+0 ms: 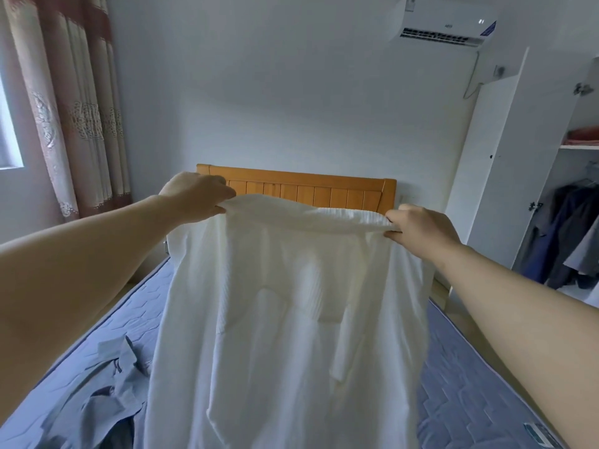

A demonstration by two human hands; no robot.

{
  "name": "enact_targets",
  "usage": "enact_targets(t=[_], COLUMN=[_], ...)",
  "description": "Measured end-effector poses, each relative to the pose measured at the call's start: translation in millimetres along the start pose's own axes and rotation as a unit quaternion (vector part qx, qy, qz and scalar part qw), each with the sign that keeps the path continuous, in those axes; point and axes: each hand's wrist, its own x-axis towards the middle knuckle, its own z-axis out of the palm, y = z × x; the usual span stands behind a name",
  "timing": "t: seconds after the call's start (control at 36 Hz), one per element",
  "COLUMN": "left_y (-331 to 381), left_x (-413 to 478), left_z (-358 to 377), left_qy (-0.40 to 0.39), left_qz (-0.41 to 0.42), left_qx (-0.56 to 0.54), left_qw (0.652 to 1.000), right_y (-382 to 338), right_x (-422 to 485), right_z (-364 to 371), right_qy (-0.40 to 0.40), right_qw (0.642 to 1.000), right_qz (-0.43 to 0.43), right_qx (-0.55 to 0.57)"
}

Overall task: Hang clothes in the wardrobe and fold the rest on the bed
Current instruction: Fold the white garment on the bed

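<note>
Bed below; left hand, right hand pinch white garment top edge, stretched taut. Keep level, lower flat before folding.

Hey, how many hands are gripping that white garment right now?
2. The left hand pinches the top left of the white garment; the right hand pinches its top right.

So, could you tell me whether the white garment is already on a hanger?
No, both hands, left hand and right hand, pinch the white garment over the bed.
</note>
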Motion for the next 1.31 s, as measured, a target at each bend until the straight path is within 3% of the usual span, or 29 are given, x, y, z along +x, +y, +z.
enact_targets(t=[0.11, 0.19, 0.28, 0.33, 0.36, 0.39, 0.42, 0.5, 0.56, 0.67, 0.81, 0.86, 0.97, 1.11, 1.22, 1.31], left_y=[1, 3, 2, 0, 0, 0, 2, 9, 13, 21, 31, 36, 45, 59, 82, 97], left_x=[5, 3, -2, -3, -2, 1, 3, 9, 11, 12, 6, 3, -7, -24, -33, -29], left_z=[-4, -13, -15, -13, -11, -10, -12, -21, -23, -22, -31, -36, -48, -56, -67, -71], left_qy=[-0.086, -0.174, -0.192, -0.184, -0.177, -0.172, -0.157, -0.079, -0.037, 0.006, -0.013, -0.029, -0.105, -0.176, -0.167, -0.133], left_qz=[-0.086, -0.12, -0.177, -0.221, -0.24, -0.248, -0.242, -0.22, -0.228, -0.251, -0.26, -0.283, -0.368, -0.399, -0.427, -0.434], left_qx=[-0.178, -0.333, -0.514, -0.653, -0.687, -0.694, -0.668, -0.485, -0.368, -0.315, -0.393, -0.468, -0.69, -0.81, -0.842, -0.862], left_qw=[0.977, 0.919, 0.817, 0.7, 0.662, 0.654, 0.686, 0.843, 0.901, 0.915, 0.882, 0.837, 0.614, 0.392, 0.283, 0.227], right_y=[3, 5, 2, 0, -1, -1, -2, -3, -4, -4, -5, -5, -1, 2, 4, 6], right_x=[2, 4, 5, 7, 8, 9, 9, 8, 6, 2, -5, -9, -23, -39, -47, -46], right_z=[3, 4, 3, 2, 2, 1, -1, -6, -8, -10, -16, -22, -38, -43, -35, -33], right_qy=[0.001, -0.003, 0.029, 0.042, 0.045, 0.048, 0.053, 0.057, 0.061, 0.083, 0.102, 0.106, 0.105, 0.076, 0.04, 0.044], right_qw=[0.996, 0.978, 0.929, 0.897, 0.886, 0.876, 0.869, 0.872, 0.879, 0.878, 0.851, 0.824, 0.755, 0.673, 0.624, 0.6], right_qz=[0.046, 0.1, 0.198, 0.25, 0.267, 0.28, 0.291, 0.303, 0.301, 0.309, 0.339, 0.357, 0.393, 0.434, 0.431, 0.437], right_qx=[0.081, 0.183, 0.313, 0.362, 0.377, 0.389, 0.397, 0.38, 0.364, 0.356, 0.388, 0.428, 0.514, 0.595, 0.651, 0.668])
